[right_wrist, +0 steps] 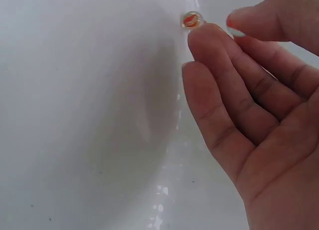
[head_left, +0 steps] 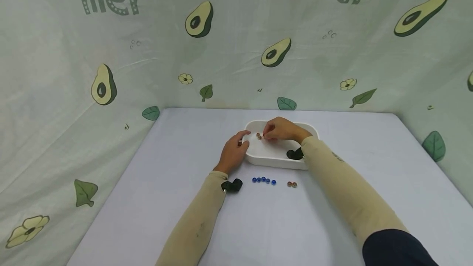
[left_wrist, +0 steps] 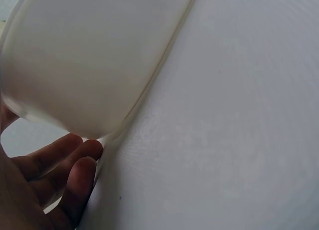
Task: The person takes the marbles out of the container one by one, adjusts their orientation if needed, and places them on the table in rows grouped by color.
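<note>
blue marbles (head_left: 263,179) lie nearest on the tabletop (head_left: 177,159), in a short row whose long axis runs left to right, its right end dipping slightly toward the person. two brownish marbles (head_left: 292,184) sit just right of that row, side by side along much the same line. a little farther off is the white tray (head_left: 273,162), its long axis also left to right and its near wall parallel or nearly so to the row; a narrow strip of tabletop runs between. the left grip (head_left: 233,153) holds the tray's left end, thumb and a fingertip at the rim, other fingers by its base. inside, the right grip (right_wrist: 259,90) pinches an orange-and-white marble (right_wrist: 236,31) under the thumb tip, above the tray's left part. orange marbles (head_left: 258,136) rest on the tray floor just left of those fingertips. wide stretches of tabletop extend left and right of the tray, with a narrower band behind it up to the straight far edge. beyond hangs avocado-print fabric (head_left: 236,52).
</note>
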Demonstrator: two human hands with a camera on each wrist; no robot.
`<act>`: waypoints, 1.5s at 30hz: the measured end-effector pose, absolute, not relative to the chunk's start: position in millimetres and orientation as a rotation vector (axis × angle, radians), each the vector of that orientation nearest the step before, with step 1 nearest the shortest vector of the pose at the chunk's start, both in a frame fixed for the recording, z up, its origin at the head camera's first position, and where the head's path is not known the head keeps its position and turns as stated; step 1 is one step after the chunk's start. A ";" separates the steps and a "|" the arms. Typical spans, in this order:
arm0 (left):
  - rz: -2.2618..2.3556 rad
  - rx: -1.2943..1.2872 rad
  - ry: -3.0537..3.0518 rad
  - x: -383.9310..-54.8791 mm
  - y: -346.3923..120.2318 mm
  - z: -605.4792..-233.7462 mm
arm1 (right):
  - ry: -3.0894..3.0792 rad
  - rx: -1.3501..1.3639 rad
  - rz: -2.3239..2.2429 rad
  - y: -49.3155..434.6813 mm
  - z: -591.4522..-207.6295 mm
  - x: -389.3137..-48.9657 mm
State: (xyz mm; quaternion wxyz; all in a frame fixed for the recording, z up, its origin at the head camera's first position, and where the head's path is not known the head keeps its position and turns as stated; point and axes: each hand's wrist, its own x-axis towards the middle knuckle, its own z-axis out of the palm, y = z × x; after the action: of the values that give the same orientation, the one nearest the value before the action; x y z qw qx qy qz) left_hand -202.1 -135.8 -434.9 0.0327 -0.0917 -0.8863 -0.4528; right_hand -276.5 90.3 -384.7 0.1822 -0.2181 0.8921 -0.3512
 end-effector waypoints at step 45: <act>-1.394 -0.294 -2.682 -202.3 -135.2 -438.2 | 2.501 -0.499 -1.422 146.7 -337.3 -224.7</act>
State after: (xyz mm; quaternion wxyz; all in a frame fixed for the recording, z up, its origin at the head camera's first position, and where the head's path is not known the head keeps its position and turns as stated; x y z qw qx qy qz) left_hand -202.3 -135.2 -438.2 0.0523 -0.0967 -0.8819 -0.4584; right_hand -224.7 146.7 -337.3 0.1105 -0.1700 0.8513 -0.4839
